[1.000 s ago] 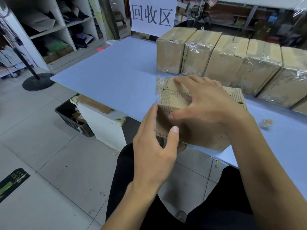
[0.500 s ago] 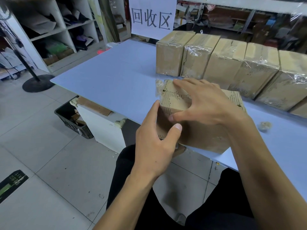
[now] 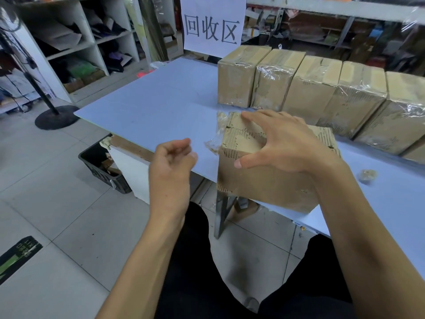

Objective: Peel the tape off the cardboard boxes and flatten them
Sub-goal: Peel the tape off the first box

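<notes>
A worn cardboard box stands at the near edge of the blue table, its top torn to bare corrugation. My right hand grips it from above, fingers spread over the top and thumb on the front face. My left hand is a little left of the box with fingers curled and thumb meeting fingertips, pinching a strip of clear tape that leads to the box's top left corner. The tape is crumpled and hard to see.
Several taped cardboard boxes stand in a row along the table's far side. A small tape ball lies to the right. A black crate sits on the floor under the table's left end. A paper sign hangs behind.
My left hand has left the box's left face and pulled away to the left, drawing clear tape off the corner. The right hand stays on the box.
</notes>
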The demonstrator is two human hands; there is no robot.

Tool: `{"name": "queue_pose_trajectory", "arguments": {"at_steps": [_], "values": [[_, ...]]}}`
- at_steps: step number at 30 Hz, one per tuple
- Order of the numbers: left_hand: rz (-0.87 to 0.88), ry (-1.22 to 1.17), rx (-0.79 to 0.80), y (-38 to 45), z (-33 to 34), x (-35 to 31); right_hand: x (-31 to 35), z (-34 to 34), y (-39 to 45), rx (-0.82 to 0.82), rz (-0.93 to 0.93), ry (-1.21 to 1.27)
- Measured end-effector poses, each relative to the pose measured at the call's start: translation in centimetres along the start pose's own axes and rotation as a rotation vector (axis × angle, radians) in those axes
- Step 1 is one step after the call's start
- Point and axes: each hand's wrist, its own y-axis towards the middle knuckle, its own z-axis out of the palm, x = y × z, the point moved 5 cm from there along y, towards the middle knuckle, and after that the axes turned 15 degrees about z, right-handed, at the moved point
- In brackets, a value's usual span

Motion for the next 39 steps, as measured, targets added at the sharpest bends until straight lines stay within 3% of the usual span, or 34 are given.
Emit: {"name": "queue_pose_trajectory", "arguments": {"at_steps": [4,8,12,22,28,33,39], "values": [[0.15,0.284,0.096,0.5,-0.3,-3.1,0.0,0.0,0.0,-0.004,0.004,0.012],[0.117,0.346,0.338,-2.0,1.6,-3.9,0.1,-0.1,-0.3,-0.047,-0.002,-0.001],[0.135,0.437,0.447,-2.6,3.5,-3.5,0.2,-0.1,-0.3,-0.048,-0.007,-0.015],[0.1,0.39,0.475,-2.1,5.6,-2.6,0.1,-0.3,-0.2,-0.067,-0.005,-0.05],[0.119,0.261,0.483,2.0,5.2,-2.0,0.4,0.3,-1.4,-0.068,-0.084,-0.013],[0.159,0.306,0.48,4.8,4.8,-2.8,0.2,0.2,-0.9,-0.061,-0.083,-0.014],[0.149,0.39,0.344,6.9,5.6,-2.1,0.3,0.4,-1.4,-0.047,-0.114,-0.01]]}}
